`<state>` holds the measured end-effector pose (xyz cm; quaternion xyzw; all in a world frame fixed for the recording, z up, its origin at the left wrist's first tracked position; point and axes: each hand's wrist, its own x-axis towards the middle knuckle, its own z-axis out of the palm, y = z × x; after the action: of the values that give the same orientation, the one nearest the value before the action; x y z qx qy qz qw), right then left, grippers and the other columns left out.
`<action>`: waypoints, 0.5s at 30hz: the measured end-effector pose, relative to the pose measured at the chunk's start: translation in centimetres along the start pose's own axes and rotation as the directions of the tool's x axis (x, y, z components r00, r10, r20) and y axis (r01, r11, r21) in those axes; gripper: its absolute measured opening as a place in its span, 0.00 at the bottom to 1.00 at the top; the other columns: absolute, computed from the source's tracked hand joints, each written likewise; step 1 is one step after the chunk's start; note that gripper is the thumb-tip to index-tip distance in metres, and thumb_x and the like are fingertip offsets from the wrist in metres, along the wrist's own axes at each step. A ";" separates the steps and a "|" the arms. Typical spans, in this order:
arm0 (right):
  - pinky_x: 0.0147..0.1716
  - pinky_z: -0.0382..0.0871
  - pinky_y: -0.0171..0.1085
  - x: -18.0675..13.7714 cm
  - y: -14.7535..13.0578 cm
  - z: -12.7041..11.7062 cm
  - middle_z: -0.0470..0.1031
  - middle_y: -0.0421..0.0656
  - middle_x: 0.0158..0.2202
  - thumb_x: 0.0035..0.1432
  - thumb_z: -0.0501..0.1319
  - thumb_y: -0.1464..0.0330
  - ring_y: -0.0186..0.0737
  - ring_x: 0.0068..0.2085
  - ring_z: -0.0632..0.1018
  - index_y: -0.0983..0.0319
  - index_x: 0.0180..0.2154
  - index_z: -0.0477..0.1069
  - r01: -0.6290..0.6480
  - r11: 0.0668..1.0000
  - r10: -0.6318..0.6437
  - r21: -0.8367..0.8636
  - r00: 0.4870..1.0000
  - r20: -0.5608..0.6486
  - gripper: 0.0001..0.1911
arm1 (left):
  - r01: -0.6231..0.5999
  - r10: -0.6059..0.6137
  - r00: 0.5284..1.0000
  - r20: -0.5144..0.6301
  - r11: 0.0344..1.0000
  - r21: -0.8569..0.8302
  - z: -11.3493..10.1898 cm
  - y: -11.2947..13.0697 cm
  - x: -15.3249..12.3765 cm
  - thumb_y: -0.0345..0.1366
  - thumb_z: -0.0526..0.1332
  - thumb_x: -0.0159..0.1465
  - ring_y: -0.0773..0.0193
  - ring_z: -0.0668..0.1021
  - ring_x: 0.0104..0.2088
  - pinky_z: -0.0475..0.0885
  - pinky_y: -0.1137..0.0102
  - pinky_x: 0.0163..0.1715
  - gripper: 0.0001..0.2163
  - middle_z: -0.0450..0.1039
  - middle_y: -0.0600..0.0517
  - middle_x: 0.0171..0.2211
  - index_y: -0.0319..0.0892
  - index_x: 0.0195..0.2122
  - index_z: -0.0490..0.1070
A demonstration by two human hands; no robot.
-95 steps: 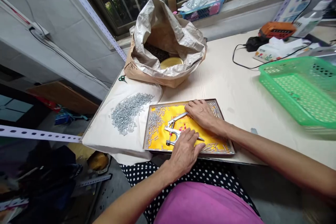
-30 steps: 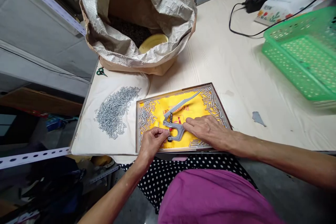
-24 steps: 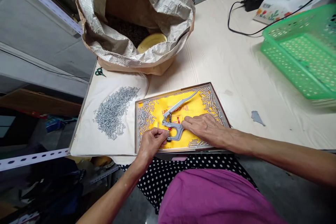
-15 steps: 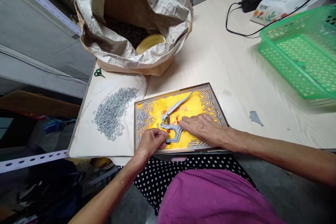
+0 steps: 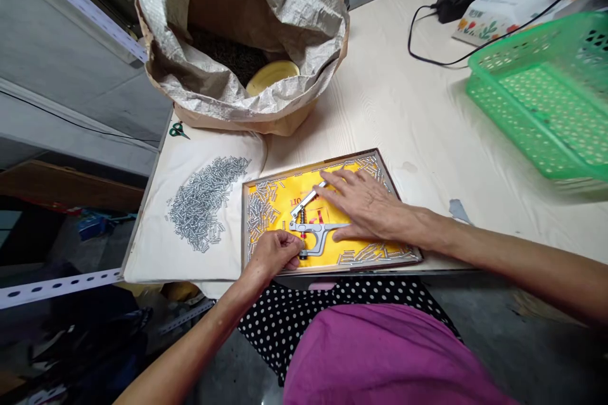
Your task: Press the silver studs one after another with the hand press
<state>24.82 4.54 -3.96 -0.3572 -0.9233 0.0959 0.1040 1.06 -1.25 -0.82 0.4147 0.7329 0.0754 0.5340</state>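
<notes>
Grey snap-fastener pliers [image 5: 315, 228] lie on the yellow lining of a shallow tray [image 5: 244, 228], their two handles spread apart. My right hand [image 5: 373, 205] reaches over the handles, fingers across the upper one and thumb by the tip of the lower one. At the jaw end, my left hand [image 5: 272, 254] pinches its thumb and fingertips together beside the die; whatever small piece is between them is hidden. Small silvery tube-like or spring-like pieces [image 5: 260, 215] lie along the tray's left side, with more at its right side and front corner.
On a white cloth left of the tray is a heap of similar metal pieces [image 5: 202, 202]. Green-handled scissors [image 5: 178, 130] lie behind it. A large woven sack [image 5: 266, 120] holds dark material and a yellow bowl [image 5: 273, 76]. At right stands a green basket [image 5: 532, 133], with a black cable [image 5: 441, 64] behind.
My right hand has lifted from flat near the pliers' frame and spread over both handles, fingers up on the upper one. My left hand stays pinched at the jaw.
</notes>
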 end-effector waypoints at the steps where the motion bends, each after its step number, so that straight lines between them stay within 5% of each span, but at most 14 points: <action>1: 0.53 0.59 0.56 0.3 0.4 -0.1 0.61 0.61 0.64 0.51 0.67 0.44 0.65 0.61 0.63 0.65 0.62 0.60 -0.011 1.000 0.011 -0.028 1.000 -0.007 0.47 | 0.000 0.000 1.000 -0.005 1.000 0.003 0.0 0.1 -0.1 0.31 0.66 0.59 0.68 0.74 0.16 0.70 0.75 0.22 0.07 0.73 0.54 0.15 0.39 0.24 0.74; 5: 0.53 0.57 0.57 1.2 1.0 -0.4 0.69 0.60 0.57 0.46 0.68 0.42 0.65 0.56 0.67 0.67 0.63 0.60 0.004 0.998 0.000 -0.070 0.998 0.068 0.52 | 0.001 -0.001 1.000 -0.012 1.000 0.002 0.2 0.2 -0.1 0.31 0.66 0.59 0.69 0.74 0.17 0.69 0.75 0.21 0.07 0.73 0.54 0.16 0.39 0.25 0.74; 11: 0.48 0.56 0.51 0.8 0.1 -1.3 0.75 0.53 0.47 0.56 0.65 0.50 0.56 0.48 0.70 0.65 0.63 0.61 0.027 0.997 -0.020 -0.069 0.995 0.093 0.41 | -0.028 0.029 1.000 -0.006 0.994 0.109 0.1 -0.5 -0.3 0.36 0.64 0.62 0.65 0.75 0.19 0.72 0.71 0.24 0.09 0.73 0.53 0.18 0.39 0.26 0.75; 13: 0.47 0.55 0.49 0.3 -0.2 -1.1 0.76 0.52 0.46 0.59 0.64 0.53 0.54 0.46 0.71 0.64 0.64 0.60 0.027 0.998 -0.023 -0.056 0.997 0.074 0.37 | -0.179 0.219 0.970 -0.102 0.936 0.304 0.4 -0.7 -0.8 0.38 0.64 0.63 0.61 0.79 0.26 0.75 0.67 0.31 0.09 0.76 0.50 0.24 0.39 0.28 0.76; 15: 0.46 0.54 0.49 0.0 -0.5 -0.9 0.76 0.51 0.46 0.61 0.63 0.55 0.53 0.46 0.71 0.64 0.64 0.59 0.022 0.998 -0.019 -0.054 0.999 0.050 0.36 | -0.357 0.511 0.843 -0.169 0.766 0.535 1.1 -0.5 -1.2 0.40 0.64 0.64 0.55 0.80 0.39 0.76 0.61 0.42 0.08 0.78 0.46 0.37 0.40 0.35 0.78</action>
<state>24.76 4.27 -3.02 -0.3478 -0.9315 0.0783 0.0721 1.81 -2.76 -0.66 0.6776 0.6834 0.0758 0.2609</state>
